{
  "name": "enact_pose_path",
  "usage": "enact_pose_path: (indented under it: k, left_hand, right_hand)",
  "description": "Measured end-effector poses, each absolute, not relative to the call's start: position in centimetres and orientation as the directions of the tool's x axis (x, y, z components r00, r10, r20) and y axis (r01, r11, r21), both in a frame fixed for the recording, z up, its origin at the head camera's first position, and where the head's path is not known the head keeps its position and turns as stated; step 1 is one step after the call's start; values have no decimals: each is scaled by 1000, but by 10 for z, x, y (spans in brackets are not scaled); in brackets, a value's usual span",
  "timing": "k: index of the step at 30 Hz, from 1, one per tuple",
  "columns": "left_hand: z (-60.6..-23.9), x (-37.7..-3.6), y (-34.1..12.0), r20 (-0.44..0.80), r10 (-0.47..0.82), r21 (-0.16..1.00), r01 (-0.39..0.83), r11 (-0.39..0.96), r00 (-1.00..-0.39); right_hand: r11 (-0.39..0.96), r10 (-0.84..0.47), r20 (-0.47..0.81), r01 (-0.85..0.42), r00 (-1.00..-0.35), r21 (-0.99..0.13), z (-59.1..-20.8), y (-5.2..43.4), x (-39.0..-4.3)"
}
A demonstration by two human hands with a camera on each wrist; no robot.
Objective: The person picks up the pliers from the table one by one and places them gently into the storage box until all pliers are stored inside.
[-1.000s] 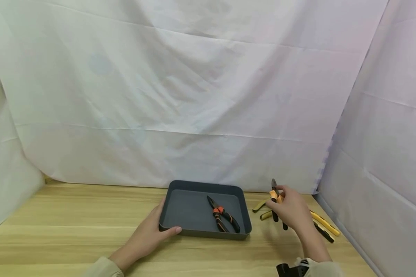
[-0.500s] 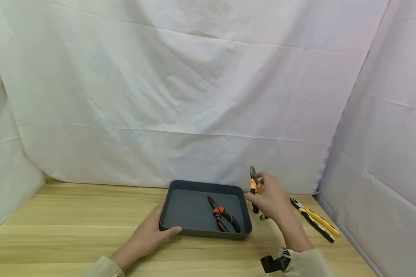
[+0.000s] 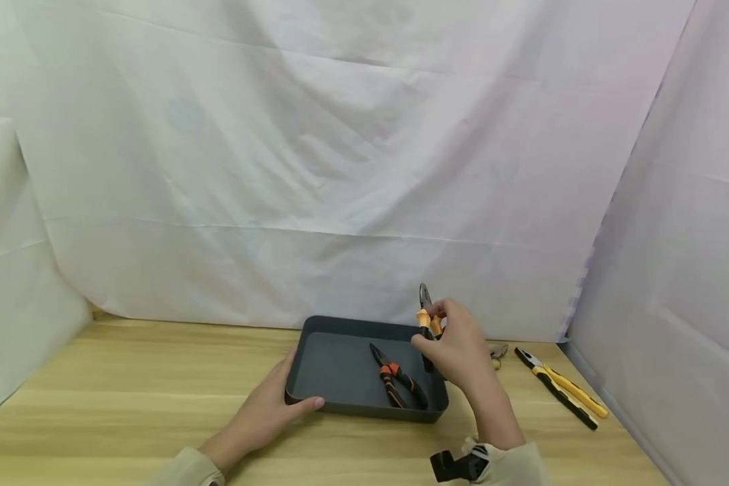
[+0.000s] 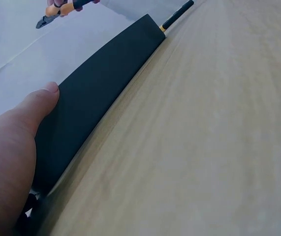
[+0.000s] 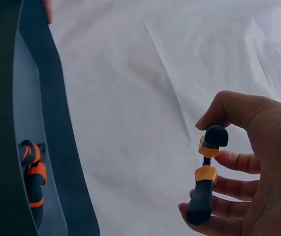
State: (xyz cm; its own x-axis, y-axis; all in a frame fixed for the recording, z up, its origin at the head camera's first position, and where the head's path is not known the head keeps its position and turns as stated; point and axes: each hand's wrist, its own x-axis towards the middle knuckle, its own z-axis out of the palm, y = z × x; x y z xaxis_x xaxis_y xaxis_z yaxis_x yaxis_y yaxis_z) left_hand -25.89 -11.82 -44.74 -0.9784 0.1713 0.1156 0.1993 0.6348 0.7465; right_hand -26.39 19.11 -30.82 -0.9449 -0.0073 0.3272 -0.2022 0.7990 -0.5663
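My left hand [image 3: 261, 412] holds the dark grey tray [image 3: 364, 410] by its near left corner, the thumb on the front wall and the fingers along the left side. My right hand [image 3: 462, 347] grips orange-and-black pliers [image 3: 424, 318], raised over the tray's right edge with the metal head upward. The right wrist view shows their handle ends [image 5: 199, 209] between thumb and fingers. Inside the tray, toward its right side, lie black pliers with red-orange bands [image 3: 395, 374], handles spread toward the near edge.
Yellow-and-black pliers [image 3: 559, 385] lie on the wooden table [image 3: 127, 385] at the right. Beside the right hand, the metal head of another tool [image 3: 497, 352] shows, its handles hidden. White cloth [image 3: 316, 169] hangs behind and on both sides.
My right hand has carried the orange-and-black pliers leftward from the right of the table to over the tray's right edge. The left hand keeps its hold on the tray.
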Motion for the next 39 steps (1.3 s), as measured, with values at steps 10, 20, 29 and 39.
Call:
enact_pose_path:
  k: [10, 20, 29, 39]
  left_hand:
    - [-446, -254, -128, 120, 159, 723, 196, 662, -980]
    - [-446, -256, -130, 114, 163, 719, 194, 667, -980]
    - [-446, -255, -128, 121, 168, 719, 203, 665, -978]
    - [-445, -252, -130, 132, 182, 712, 220, 666, -975]
  right_hand:
    - [794, 11, 359, -210, -933, -571, -308, 182, -262]
    - [801, -3, 427, -258, -904, -540, -305, 177, -259]
    - [824, -39, 456, -288, -889, -489, -303, 175, -255]
    - [822, -73, 461, -315, -884, -475, -307, 163, -252]
